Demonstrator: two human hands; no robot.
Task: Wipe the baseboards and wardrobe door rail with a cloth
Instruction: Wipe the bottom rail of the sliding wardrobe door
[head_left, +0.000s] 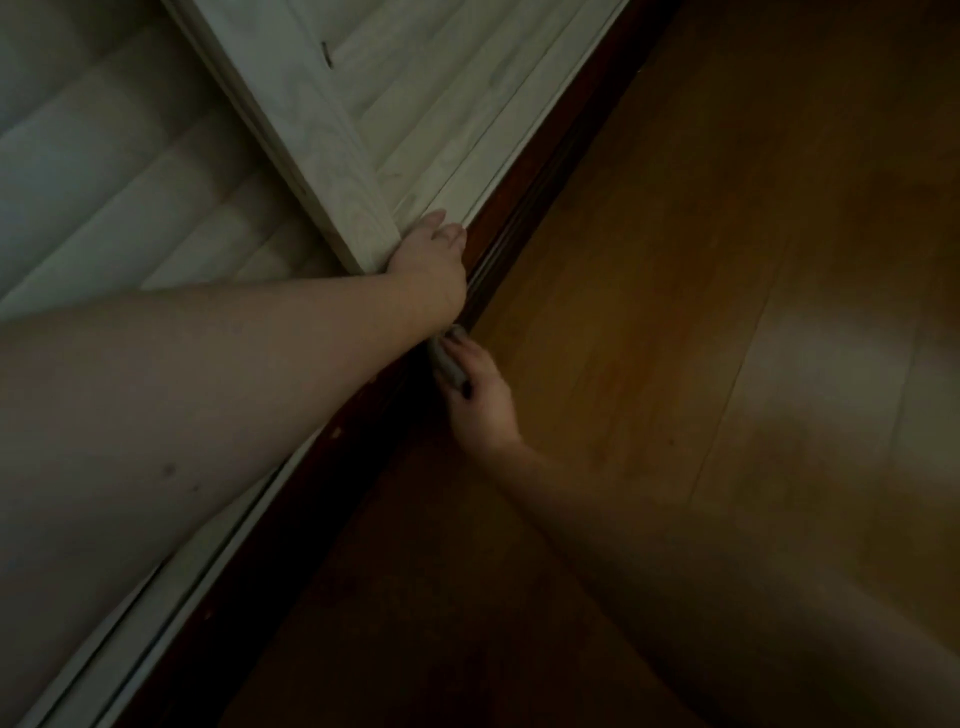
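Gripping a small grey cloth (449, 358), the right hand (480, 400) is pressing it against the dark door rail (498, 249) beside the wooden floor (701, 312). Fingers of the left hand (431, 254) are curling around the pale wardrobe door's (311, 119) bottom corner.

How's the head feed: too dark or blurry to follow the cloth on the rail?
Head view: dim and soft throughout; the dark rail is nearly featureless; the cloth under the right hand is a grey smudge; a pale glare patch on the floor.

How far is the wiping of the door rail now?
Done: cannot tell; the picture is dim. In hand: the right hand presses a cloth on the dark rail; the left hand holds the door. Left: the rail beyond the hands.
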